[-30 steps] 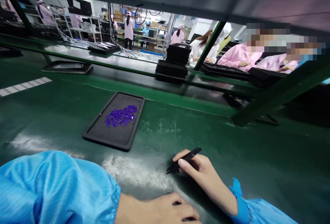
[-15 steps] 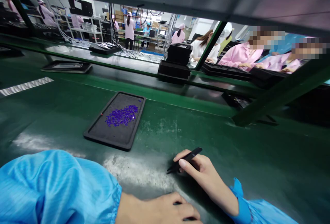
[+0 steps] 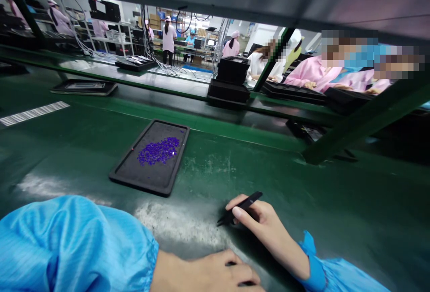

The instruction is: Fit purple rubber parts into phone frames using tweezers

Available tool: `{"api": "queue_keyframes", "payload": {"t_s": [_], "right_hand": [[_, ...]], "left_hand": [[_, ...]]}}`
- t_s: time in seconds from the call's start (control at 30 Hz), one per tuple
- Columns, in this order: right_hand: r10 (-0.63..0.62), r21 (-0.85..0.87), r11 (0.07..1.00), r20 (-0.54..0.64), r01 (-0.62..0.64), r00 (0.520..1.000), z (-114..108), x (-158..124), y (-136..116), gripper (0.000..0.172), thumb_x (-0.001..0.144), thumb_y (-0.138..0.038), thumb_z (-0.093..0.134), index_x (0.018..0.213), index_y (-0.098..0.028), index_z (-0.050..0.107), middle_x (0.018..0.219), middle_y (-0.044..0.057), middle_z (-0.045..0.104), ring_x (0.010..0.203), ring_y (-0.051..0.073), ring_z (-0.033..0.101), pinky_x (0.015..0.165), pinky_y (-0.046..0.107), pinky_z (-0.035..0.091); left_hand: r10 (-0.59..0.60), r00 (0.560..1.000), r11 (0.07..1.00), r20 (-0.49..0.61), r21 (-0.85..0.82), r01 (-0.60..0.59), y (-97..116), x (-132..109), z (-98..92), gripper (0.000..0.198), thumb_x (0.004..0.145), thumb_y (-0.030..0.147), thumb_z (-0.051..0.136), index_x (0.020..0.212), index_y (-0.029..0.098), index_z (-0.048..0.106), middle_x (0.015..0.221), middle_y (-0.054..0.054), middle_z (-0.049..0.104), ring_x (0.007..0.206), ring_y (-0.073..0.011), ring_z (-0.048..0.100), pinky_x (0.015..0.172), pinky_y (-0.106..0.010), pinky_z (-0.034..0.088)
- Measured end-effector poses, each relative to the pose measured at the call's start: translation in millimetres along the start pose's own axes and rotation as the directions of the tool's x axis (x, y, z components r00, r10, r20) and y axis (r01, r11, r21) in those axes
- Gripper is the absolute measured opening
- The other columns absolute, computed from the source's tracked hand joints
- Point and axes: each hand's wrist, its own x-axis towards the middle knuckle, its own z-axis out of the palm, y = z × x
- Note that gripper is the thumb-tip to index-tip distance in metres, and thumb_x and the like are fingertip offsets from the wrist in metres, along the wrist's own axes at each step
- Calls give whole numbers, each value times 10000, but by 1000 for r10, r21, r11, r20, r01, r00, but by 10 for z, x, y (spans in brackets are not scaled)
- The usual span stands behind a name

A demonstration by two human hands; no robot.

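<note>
My right hand [image 3: 260, 220] is closed around a pair of black tweezers [image 3: 247, 203], held like a pen. Their tips point left and down, near a worn pale patch of the green bench. At the bottom edge lies my left hand [image 3: 208, 272], back upward, its fingers slightly bent and a little apart; the lower part is cut off and nothing shows in it. Beyond my hands, to the left, rests a shallow black tray [image 3: 134, 176]. A spread of many tiny purple pieces [image 3: 157, 151] lies in it, with a small white piece among them.
A white slotted strip [image 3: 35, 113] lies at the left. Behind the bench runs a rail with a dark tray [image 3: 83, 87] and stacked black boxes [image 3: 230, 81]. A green slanted post [image 3: 363, 117] stands at right. Co-workers in pink and white clothing are beyond, with cables hanging.
Both hands and the tweezers stay almost where they were. Across the bench, co-workers have shifted slightly, and a dark tray on the back rail has slid a little left.
</note>
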Motion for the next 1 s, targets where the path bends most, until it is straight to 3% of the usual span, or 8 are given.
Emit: {"api": "queue_keyframes", "payload": {"t_s": [0.43,0.7,0.83,1.0], "right_hand": [[-23,0,1000,5,23,1000,0,5,29,501,941,-637,572,880,-156,699,734,33,616,661,153,569,626,266,462],[-28,-3,1000,7,28,1000,-3,7,8,499,946,-633,565,881,-157,699,750,36,622,667,153,570,631,264,464],[-29,3,1000,13,29,999,-3,4,24,512,942,-643,565,887,-152,698,740,33,615,664,151,566,626,261,459],[-17,11,1000,21,17,1000,1,-5,49,507,942,-636,569,891,-147,694,737,33,614,663,149,564,627,261,452]], "left_hand": [[-5,1000,998,14,-56,5,-28,53,-154,273,1030,327,448,1188,170,607,1077,17,694,980,-122,627,751,-289,499],[11,999,999,-43,-41,-13,-23,29,-102,290,1037,318,418,1202,199,624,1155,44,670,995,-126,603,757,-297,493],[8,998,1000,-70,5,-8,-10,3,-43,299,1045,311,408,1257,263,613,1082,20,654,1006,-138,602,754,-294,483],[14,998,1000,-54,-6,-15,-10,-1,-50,304,1052,314,388,1255,238,602,1058,3,646,1014,-141,603,768,-293,488]]}}
